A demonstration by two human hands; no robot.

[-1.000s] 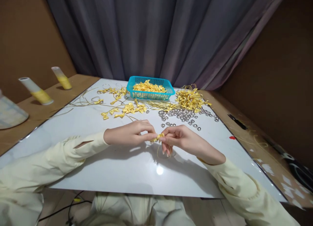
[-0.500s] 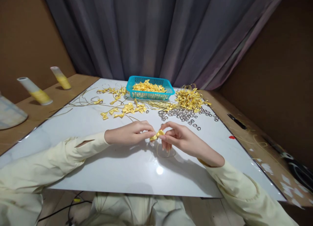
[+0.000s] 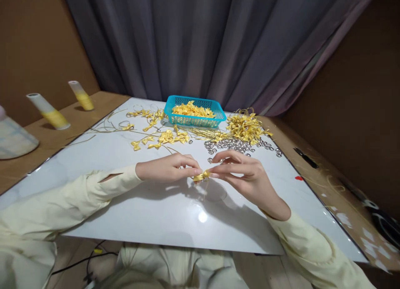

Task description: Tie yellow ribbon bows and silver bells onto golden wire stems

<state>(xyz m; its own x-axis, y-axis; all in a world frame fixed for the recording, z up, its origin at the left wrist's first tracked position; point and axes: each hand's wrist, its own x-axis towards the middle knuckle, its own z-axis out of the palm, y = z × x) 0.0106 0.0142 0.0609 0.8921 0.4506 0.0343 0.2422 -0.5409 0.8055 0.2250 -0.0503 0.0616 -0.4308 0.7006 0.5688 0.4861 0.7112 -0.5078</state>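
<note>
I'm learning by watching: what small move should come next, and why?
Perhaps pinch the cord with the right hand and gently draw it snug: the left hand grips the bow, and the cord dangles below it.

Grey-purple curtain (image 3: 193, 43) between brown walls (image 3: 34, 39).

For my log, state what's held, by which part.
A yellow ribbon bow: left hand pinches its left end; right hand is at its right end, grip unclear.

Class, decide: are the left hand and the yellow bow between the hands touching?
Touching. The head view shows the left hand pinching the left end of the yellow bow, no gap showing.
</note>
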